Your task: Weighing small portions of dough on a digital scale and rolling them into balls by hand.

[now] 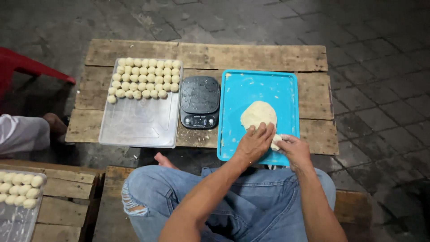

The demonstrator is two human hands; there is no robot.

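A pale lump of dough (258,114) lies on a blue tray (244,87) on a low wooden pallet table (210,56). My left hand (254,143) presses flat on the near edge of the lump. My right hand (292,149) pinches a small piece of dough (276,141) at the lump's near right side. To the left of the blue tray stands a black kitchen scale (199,101). Further left, a clear metal tray (139,123) carries several rows of small dough balls (144,78) at its far end.
A second tray with dough balls (18,188) rests on another pallet at the lower left. Another person's white sleeve and foot (27,132) show at the left edge, near a red plastic chair (27,67). Dark paved ground surrounds the table.
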